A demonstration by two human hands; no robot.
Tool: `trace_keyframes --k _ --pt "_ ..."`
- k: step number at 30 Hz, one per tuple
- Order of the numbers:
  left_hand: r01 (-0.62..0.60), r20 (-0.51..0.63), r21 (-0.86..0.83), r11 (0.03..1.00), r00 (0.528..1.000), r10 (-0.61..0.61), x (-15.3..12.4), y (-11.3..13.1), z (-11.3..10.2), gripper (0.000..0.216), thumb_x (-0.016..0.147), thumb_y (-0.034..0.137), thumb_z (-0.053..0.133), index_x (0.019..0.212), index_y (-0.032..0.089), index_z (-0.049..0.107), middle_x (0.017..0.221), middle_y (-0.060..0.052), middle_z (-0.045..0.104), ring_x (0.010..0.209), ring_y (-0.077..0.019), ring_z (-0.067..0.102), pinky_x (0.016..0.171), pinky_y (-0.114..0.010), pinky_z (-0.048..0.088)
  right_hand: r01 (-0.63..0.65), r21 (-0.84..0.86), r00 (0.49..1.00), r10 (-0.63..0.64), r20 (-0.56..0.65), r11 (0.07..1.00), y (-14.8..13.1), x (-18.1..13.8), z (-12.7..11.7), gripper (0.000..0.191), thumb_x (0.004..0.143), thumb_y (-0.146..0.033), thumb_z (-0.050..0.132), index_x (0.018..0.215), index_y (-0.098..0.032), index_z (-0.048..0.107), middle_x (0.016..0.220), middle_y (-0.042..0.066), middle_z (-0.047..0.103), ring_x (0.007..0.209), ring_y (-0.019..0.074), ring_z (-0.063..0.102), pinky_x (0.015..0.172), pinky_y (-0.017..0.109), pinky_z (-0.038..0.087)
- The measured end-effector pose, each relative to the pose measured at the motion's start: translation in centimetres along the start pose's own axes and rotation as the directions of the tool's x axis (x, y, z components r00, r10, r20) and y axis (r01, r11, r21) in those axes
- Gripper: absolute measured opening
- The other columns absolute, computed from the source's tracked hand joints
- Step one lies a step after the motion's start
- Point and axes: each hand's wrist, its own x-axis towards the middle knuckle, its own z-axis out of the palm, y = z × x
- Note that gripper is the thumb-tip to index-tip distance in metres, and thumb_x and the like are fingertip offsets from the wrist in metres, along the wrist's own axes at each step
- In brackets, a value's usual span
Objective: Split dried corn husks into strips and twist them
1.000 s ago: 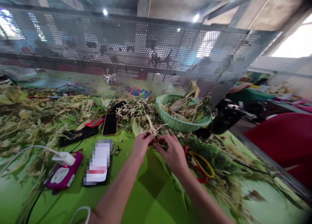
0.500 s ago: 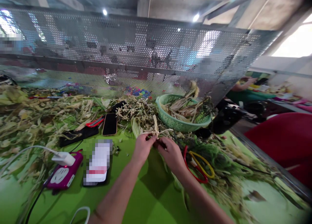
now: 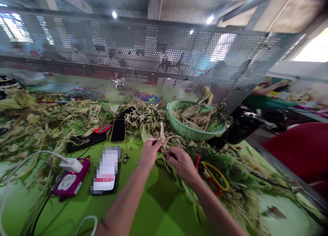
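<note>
My left hand (image 3: 149, 155) pinches a small bundle of pale dried corn husk strips (image 3: 162, 129) between thumb and fingers. The strips fan out above and to the side of the fingertips, and narrow greenish ends (image 3: 167, 167) hang below. Just to the right, my right hand (image 3: 180, 161) is curled closed, a short gap from the left fingertips. What it grips, if anything, is hidden. Beside the right wrist lie scissors with one yellow handle (image 3: 219, 176) and one red.
Dried husks (image 3: 38, 126) cover the table's left and back. A green basket (image 3: 189, 131) of husks stands before a perforated metal screen (image 3: 123, 44). Phones (image 3: 118, 130), a purple power strip (image 3: 69, 183), a red-handled cutter (image 3: 104, 127) and green fibres (image 3: 237, 171) lie around.
My right hand has moved a little right, away from the left fingertips, opening a gap. The hanging greenish ends now show between the hands. My left hand still pinches the husk strips.
</note>
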Motion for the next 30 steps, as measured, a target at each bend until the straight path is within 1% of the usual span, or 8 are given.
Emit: trace_keyframes --k 4,8,11,14,20,25,28,30 --pt "0.019 -0.024 -0.012 1.0 1.0 -0.019 -0.1 0.4 0.0 0.033 0.069 0.045 0.067 0.08 0.013 0.068 0.077 -0.005 0.065 0.073 -0.0161 0.055 0.07 -0.027 0.041 -0.01 0.063 1.0 0.008 0.025 0.998 -0.1 -0.2 -0.2 0.014 0.072 -0.016 0.048 0.06 -0.02 0.043 0.061 -0.003 0.044 0.062 0.0143 0.042 0.058 0.025 0.032" --pt "0.057 0.015 -0.023 0.998 0.998 -0.056 -0.1 0.6 -0.3 0.033 0.07 0.046 0.067 0.076 0.014 0.066 0.073 -0.003 0.063 0.071 -0.0152 0.054 0.07 -0.027 0.04 -0.114 0.223 0.993 0.109 0.038 0.968 0.4 -0.1 -0.3 0.016 0.078 -0.026 0.053 0.064 -0.02 0.052 0.061 -0.003 0.047 0.061 0.0135 0.044 0.057 0.025 0.034" --pt "0.107 0.096 -0.078 0.991 0.99 -0.1 -0.1 0.6 -0.5 0.034 0.069 0.048 0.067 0.075 0.014 0.065 0.069 -0.001 0.061 0.068 -0.0139 0.052 0.069 -0.027 0.039 -0.164 0.437 0.977 0.206 -0.05 0.884 1.0 0.2 -0.4 0.021 0.08 -0.04 0.058 0.082 -0.019 0.061 0.073 0.0 0.059 0.069 0.0153 0.052 0.062 0.026 0.04" --pt "0.135 0.197 -0.102 0.986 0.974 -0.113 -0.3 0.6 -0.3 0.034 0.068 0.046 0.069 0.08 0.014 0.067 0.074 -0.002 0.062 0.075 -0.0155 0.054 0.073 -0.028 0.039 -0.184 0.591 0.951 0.295 -0.097 0.785 1.4 0.5 -0.5 0.031 0.076 -0.046 0.063 0.093 -0.02 0.063 0.083 0.003 0.065 0.074 0.0169 0.057 0.065 0.027 0.043" --pt "0.156 0.267 -0.078 0.985 0.955 -0.13 -0.7 0.4 0.3 0.033 0.072 0.046 0.065 0.082 0.014 0.068 0.074 -0.002 0.062 0.076 -0.0153 0.054 0.075 -0.027 0.039 -0.173 0.635 0.914 0.363 -0.181 0.753 1.6 0.3 -0.5 0.026 0.071 -0.044 0.07 0.071 -0.018 0.063 0.064 -0.001 0.058 0.061 0.0142 0.05 0.058 0.026 0.038" --pt "0.206 0.325 -0.16 0.965 0.934 -0.146 -0.8 0.1 0.7 0.03 0.071 0.043 0.068 0.084 0.016 0.065 0.078 -0.001 0.062 0.076 -0.0146 0.055 0.077 -0.028 0.041 -0.168 0.719 0.898 0.406 -0.17 0.675 1.3 0.3 -0.4 0.023 0.071 -0.039 0.069 0.068 -0.018 0.061 0.062 0.0 0.056 0.059 0.0143 0.047 0.056 0.026 0.037" --pt "0.154 0.35 -0.168 0.974 0.933 -0.087 -0.8 0.1 0.7 0.028 0.073 0.041 0.067 0.085 0.016 0.064 0.082 -0.002 0.063 0.082 -0.0153 0.055 0.083 -0.028 0.041 -0.154 0.747 0.888 0.422 -0.183 0.647 1.5 0.4 -0.5 0.02 0.069 -0.035 0.07 0.065 -0.018 0.061 0.063 0.0 0.056 0.06 0.014 0.048 0.058 0.026 0.037" --pt "0.091 0.362 -0.102 0.991 0.931 -0.048 -0.8 0.2 0.5 0.027 0.075 0.041 0.064 0.086 0.016 0.065 0.083 -0.003 0.063 0.085 -0.0161 0.055 0.085 -0.029 0.039 -0.189 0.745 0.9 0.416 -0.128 0.64 1.6 0.5 -0.8 0.02 0.069 -0.034 0.071 0.064 -0.017 0.061 0.06 -0.001 0.054 0.057 0.0128 0.047 0.056 0.025 0.036"
